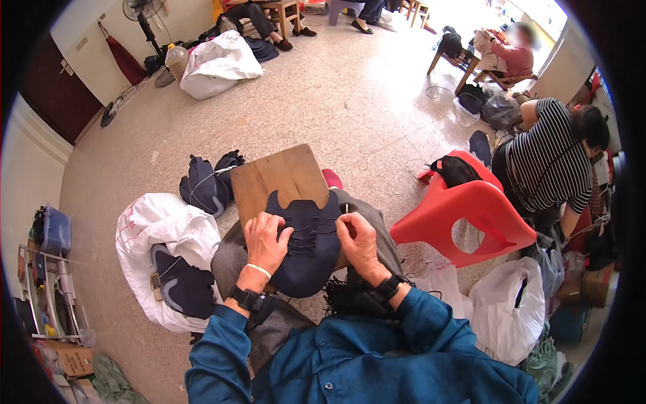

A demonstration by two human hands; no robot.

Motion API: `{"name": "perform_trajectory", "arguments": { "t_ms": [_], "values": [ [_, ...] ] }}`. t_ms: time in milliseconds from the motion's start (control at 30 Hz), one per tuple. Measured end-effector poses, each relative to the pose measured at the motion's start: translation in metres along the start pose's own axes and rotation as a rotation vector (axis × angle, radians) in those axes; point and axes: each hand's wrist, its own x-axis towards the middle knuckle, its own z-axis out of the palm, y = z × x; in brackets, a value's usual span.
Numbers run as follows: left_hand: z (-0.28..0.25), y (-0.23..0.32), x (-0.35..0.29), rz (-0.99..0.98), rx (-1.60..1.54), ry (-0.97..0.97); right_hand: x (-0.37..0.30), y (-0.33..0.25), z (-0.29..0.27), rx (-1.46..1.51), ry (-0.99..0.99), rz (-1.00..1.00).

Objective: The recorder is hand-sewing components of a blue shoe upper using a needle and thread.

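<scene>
A dark navy knitted shoe upper (306,264) lies spread across my lap, its pronged end resting over a wooden board (272,176). Black lace (302,244) zigzags in rows down its middle. At the upper's left edge, my left hand (265,241) is closed, thumb and forefinger pinching the lace. My right hand (359,244) pinches the lace on the opposite edge, and a stretch of it runs between the two hands. A small pale tip shows above my right fingers; I cannot make out what it is.
Left of me, a white sack (158,225) holds dark shoe uppers (182,283); a tied bundle of uppers (204,185) lies beyond it. A red plastic stool (464,215) stands at right, near a person in a striped top (548,155). A white bag (508,306) sits below it.
</scene>
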Motion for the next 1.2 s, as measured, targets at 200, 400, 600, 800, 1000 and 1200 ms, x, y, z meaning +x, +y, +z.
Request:
{"name": "perform_trajectory", "arguments": {
  "t_ms": [200,400,600,800,1000,1200],
  "values": [
    [0.008,0.038,0.007,0.004,-0.446,-0.091,0.003,-0.018,0.015,0.059,-0.096,-0.061],
    [0.020,0.033,-0.001,-0.078,-0.553,-0.056,0.008,-0.017,0.026,0.100,-0.095,-0.019],
    [0.009,0.011,-0.005,-0.249,-0.584,-0.023,0.018,0.008,0.015,0.133,-0.001,-0.002],
    [0.017,-0.007,-0.009,-0.439,-0.660,-0.069,0.024,-0.028,-0.001,0.635,-0.387,0.522],
    [0.022,-0.011,-0.009,-0.456,-0.775,-0.098,0.025,-0.017,0.000,0.822,-0.434,0.644],
    [0.026,-0.012,-0.004,-0.586,-0.865,-0.053,0.019,-0.003,0.001,0.222,-0.423,0.448]
  ]
}}
